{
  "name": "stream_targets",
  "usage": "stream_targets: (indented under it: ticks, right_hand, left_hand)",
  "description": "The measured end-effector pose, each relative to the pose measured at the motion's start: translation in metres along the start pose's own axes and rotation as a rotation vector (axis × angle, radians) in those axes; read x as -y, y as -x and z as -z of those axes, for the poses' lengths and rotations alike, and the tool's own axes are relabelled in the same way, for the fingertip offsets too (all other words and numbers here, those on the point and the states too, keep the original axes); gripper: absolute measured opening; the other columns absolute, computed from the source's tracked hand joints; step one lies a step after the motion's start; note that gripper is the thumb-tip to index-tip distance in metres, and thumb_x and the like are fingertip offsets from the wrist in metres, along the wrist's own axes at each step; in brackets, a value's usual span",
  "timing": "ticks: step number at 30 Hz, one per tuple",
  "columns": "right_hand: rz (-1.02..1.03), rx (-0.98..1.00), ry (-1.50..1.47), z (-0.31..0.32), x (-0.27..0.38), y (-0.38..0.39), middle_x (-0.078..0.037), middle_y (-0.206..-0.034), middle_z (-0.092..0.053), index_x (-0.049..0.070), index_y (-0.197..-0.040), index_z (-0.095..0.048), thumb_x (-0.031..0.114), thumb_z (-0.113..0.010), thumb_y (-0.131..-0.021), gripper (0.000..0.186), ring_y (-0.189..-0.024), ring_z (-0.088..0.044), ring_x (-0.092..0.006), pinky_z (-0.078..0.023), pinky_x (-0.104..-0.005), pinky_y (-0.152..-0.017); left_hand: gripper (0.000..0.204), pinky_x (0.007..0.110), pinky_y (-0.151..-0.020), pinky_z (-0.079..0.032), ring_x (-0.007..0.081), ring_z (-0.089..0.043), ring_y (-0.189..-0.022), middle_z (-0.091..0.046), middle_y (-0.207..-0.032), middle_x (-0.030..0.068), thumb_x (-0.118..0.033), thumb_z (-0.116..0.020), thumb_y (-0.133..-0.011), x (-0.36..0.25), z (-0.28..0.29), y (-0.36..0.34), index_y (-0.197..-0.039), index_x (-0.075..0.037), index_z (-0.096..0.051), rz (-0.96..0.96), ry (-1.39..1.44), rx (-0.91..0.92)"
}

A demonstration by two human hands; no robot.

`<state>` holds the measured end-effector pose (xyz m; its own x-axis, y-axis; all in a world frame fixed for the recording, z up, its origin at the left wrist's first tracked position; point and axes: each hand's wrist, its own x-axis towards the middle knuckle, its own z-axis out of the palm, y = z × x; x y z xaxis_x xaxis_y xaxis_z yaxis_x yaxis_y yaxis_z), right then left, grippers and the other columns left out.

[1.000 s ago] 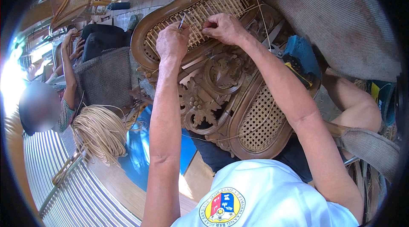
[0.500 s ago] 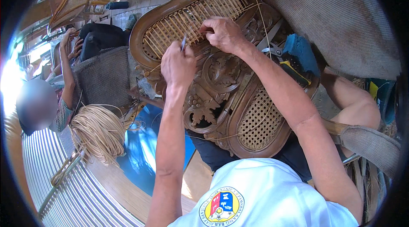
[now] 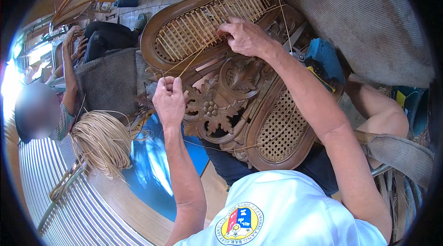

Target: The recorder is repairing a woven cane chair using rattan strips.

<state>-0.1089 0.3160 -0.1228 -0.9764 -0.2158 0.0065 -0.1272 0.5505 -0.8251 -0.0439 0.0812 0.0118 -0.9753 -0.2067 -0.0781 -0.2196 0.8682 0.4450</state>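
Note:
A carved brown wooden chair back [image 3: 210, 109] lies across my lap, its oval upper panel [image 3: 203, 19] crossed by rows of pale cane strips. My left hand [image 3: 169, 100] is closed in a pinch below the panel's left part. From it a cane strand [image 3: 191, 62] runs taut up to the panel's lower edge. My right hand [image 3: 247, 37] rests over that lower edge with its fingers curled against the strips. Whatever its fingertips pinch is hidden. A finished cane mesh [image 3: 282, 130] fills the lower oval panel. One long loose strand [image 3: 285, 24] passes behind my right forearm.
A coil of cane [image 3: 104, 139] lies at left by a ribbed surface [image 3: 50, 190]. Scissors [image 3: 297, 54] and a blue block-like thing [image 3: 325, 56] lie beside my right forearm. Another person [image 3: 69, 75] sits at far left. Sacking [image 3: 360, 19] covers the upper right.
My left hand has moved down and left, away from the panel, drawing the strand out. The shiny thin thing seen by it before no longer shows. My right hand has barely moved.

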Motion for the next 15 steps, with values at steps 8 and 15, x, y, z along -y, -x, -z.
stream_targets:
  ticks: [8,15]
  right_hand:
    - [0.280,-0.049,-0.132,0.006,0.012,-0.009,-0.012,-0.106,-0.062,0.004,-0.109,-0.066,0.000,-0.058,-0.081,0.029,-0.106,-0.060,-0.0313,-0.049,-0.0412,-0.096]
    - [0.345,0.076,-0.053,0.006,0.024,-0.015,-0.012,-0.100,-0.059,0.002,-0.098,-0.061,-0.001,-0.059,-0.077,0.021,-0.103,-0.057,-0.0296,-0.048,-0.0415,-0.092]
  left_hand:
    - [0.018,0.030,-0.066,-0.050,0.0135,-0.059,-0.066,-0.065,-0.075,0.0070,-0.016,-0.067,-0.094,0.012,-0.005,0.015,-0.096,0.002,-0.064,0.106,0.049,0.111]
    - [0.019,0.028,-0.068,-0.049,0.0104,-0.056,-0.071,-0.065,-0.079,0.0053,-0.017,-0.068,-0.094,0.021,-0.005,0.014,-0.095,0.002,-0.063,0.125,0.166,0.104]
